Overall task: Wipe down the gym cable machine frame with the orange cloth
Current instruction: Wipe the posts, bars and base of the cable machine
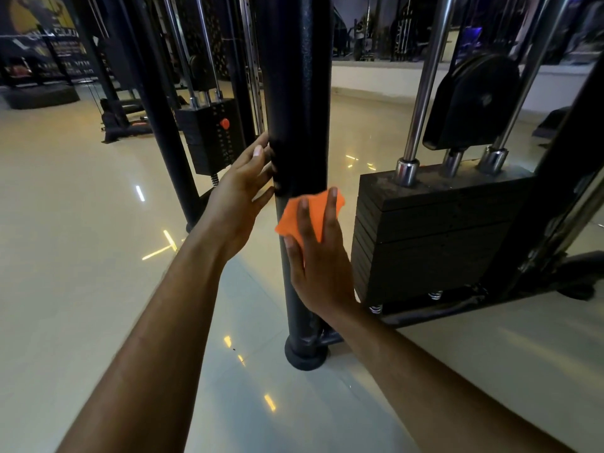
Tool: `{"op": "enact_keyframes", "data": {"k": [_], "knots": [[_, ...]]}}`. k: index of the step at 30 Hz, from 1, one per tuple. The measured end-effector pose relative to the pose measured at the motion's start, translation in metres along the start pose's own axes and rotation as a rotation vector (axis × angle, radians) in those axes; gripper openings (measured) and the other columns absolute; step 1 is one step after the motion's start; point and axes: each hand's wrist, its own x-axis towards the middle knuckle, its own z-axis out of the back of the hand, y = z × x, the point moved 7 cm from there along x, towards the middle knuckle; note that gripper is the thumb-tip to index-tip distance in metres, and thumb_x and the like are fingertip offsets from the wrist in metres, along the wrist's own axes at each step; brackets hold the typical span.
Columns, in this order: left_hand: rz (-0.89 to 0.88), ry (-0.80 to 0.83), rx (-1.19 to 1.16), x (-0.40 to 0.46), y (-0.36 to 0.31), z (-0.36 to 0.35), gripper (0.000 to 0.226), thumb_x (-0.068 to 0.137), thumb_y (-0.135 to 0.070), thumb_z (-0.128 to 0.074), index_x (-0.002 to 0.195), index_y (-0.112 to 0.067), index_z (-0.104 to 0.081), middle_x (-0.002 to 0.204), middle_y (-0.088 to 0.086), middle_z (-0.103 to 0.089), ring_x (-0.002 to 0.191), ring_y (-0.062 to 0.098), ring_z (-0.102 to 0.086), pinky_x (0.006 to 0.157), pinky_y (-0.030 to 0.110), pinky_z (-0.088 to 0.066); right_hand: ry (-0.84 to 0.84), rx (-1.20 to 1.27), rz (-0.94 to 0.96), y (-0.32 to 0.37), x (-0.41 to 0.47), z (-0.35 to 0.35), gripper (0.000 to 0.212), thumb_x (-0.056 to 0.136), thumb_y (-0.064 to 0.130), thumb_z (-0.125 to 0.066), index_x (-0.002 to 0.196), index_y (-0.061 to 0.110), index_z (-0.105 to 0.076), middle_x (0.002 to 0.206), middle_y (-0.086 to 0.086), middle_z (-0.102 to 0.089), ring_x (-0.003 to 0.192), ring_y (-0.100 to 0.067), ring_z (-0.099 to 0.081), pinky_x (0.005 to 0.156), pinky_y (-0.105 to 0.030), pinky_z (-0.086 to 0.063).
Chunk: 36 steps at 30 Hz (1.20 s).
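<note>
Two forearms in view, entering from 7 o'clock and 5 o'clock of frame; both bare from lower frame edge to wrist, no sleeve or cuff visible; left hand [243,188] bare, no glove, no ring, no watch or band at wrist; right hand [315,256] bare likewise, no glove, no jewellery seen; fingernails short, plain, unpainted where visible on both hands; rest of body and clothing out of frame.

Most of the orange cloth [295,217] is buried under the right hand [318,256]. The left hand [243,188] fingertips vanish behind the black post [299,93], whose top is cropped off.
</note>
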Motion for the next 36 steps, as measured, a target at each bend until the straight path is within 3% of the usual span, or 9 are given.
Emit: {"op": "enact_keyframes", "data": {"k": [7, 14, 17, 20, 22, 26, 30, 33, 36], "knots": [[-0.003, 0.013, 0.003, 0.002, 0.004, 0.003, 0.050, 0.114, -0.045, -0.047, 0.164, -0.044, -0.040, 0.168, -0.010, -0.045, 0.155, 0.019, -0.042, 0.129, 0.053, -0.033, -0.094, -0.027, -0.061, 0.026, 0.042, 0.031, 0.067, 0.117, 0.050, -0.033, 0.174, 0.033, -0.003, 0.182, -0.004, 0.015, 0.166, -0.045, 0.004, 0.130, -0.069, -0.014], [0.084, 0.016, 0.037, -0.008, 0.039, 0.003, 0.052, 0.114, -0.039, -0.050, 0.164, -0.041, -0.039, 0.161, -0.009, -0.053, 0.151, 0.018, -0.047, 0.128, 0.054, -0.034, 0.058, 0.034, -0.085, -0.021, -0.038, -0.028, 0.070, 0.115, 0.059, -0.025, 0.170, 0.042, 0.014, 0.181, -0.009, 0.014, 0.163, -0.040, -0.022, 0.117, -0.060, -0.046], [0.106, -0.011, 0.045, -0.011, 0.045, 0.002, 0.053, 0.113, -0.038, -0.052, 0.165, -0.040, -0.039, 0.159, -0.011, -0.054, 0.149, 0.016, -0.049, 0.128, 0.053, -0.035, 0.073, -0.055, -0.083, -0.026, -0.041, -0.027, 0.070, 0.115, 0.059, -0.024, 0.172, 0.036, 0.009, 0.181, -0.011, 0.011, 0.165, -0.045, -0.012, 0.126, -0.065, -0.030], [0.114, -0.003, 0.063, -0.010, 0.047, 0.003, 0.052, 0.114, -0.040, -0.051, 0.165, -0.041, -0.038, 0.161, -0.010, -0.053, 0.151, 0.019, -0.047, 0.127, 0.053, -0.035, -0.044, -0.112, -0.112, -0.010, -0.009, -0.001, 0.069, 0.114, 0.056, -0.023, 0.174, 0.029, -0.003, 0.182, -0.006, 0.006, 0.166, -0.040, -0.002, 0.132, -0.056, -0.005], [0.111, -0.003, 0.071, -0.010, 0.049, 0.004, 0.052, 0.114, -0.040, -0.049, 0.165, -0.040, -0.038, 0.162, -0.009, -0.052, 0.153, 0.020, -0.045, 0.127, 0.053, -0.035, -0.073, -0.101, -0.139, -0.009, -0.003, -0.001, 0.069, 0.114, 0.058, -0.022, 0.174, 0.029, -0.004, 0.182, -0.004, 0.004, 0.166, -0.039, -0.003, 0.133, -0.056, -0.006], [0.131, -0.013, 0.079, -0.018, 0.063, 0.001, 0.052, 0.114, -0.037, -0.050, 0.165, -0.037, -0.039, 0.160, -0.007, -0.053, 0.151, 0.019, -0.047, 0.128, 0.054, -0.035, 0.060, -0.097, -0.120, -0.034, -0.048, -0.037, 0.071, 0.114, 0.062, -0.022, 0.173, 0.028, -0.001, 0.182, -0.012, 0.007, 0.165, -0.042, -0.015, 0.127, -0.063, -0.029], [0.162, -0.024, 0.098, -0.028, 0.074, -0.004, 0.050, 0.115, -0.034, -0.046, 0.165, -0.037, -0.037, 0.155, -0.012, -0.054, 0.146, 0.014, -0.049, 0.127, 0.050, -0.036, 0.110, -0.241, -0.198, -0.043, -0.071, -0.041, 0.072, 0.112, 0.066, -0.018, 0.174, 0.034, -0.001, 0.182, -0.006, 0.009, 0.164, -0.050, -0.005, 0.127, -0.075, -0.011], [0.168, -0.019, 0.109, -0.027, 0.074, -0.004, 0.052, 0.115, -0.035, -0.047, 0.165, -0.036, -0.035, 0.149, -0.016, -0.058, 0.143, 0.013, -0.052, 0.122, 0.044, -0.042, 0.029, -0.257, -0.237, -0.022, -0.047, -0.023, 0.073, 0.111, 0.067, -0.019, 0.174, 0.034, 0.000, 0.182, -0.003, 0.010, 0.163, -0.053, 0.006, 0.128, -0.072, 0.007], [0.166, -0.034, 0.124, -0.027, 0.076, -0.004, 0.051, 0.115, -0.035, -0.047, 0.164, -0.037, -0.036, 0.127, -0.032, -0.059, 0.126, 0.003, -0.058, 0.106, 0.030, -0.049, -0.038, -0.152, -0.186, -0.014, -0.023, -0.019, 0.074, 0.114, 0.059, -0.030, 0.175, 0.027, -0.001, 0.182, -0.009, 0.009, 0.166, -0.045, 0.009, 0.133, -0.065, 0.002]]}}
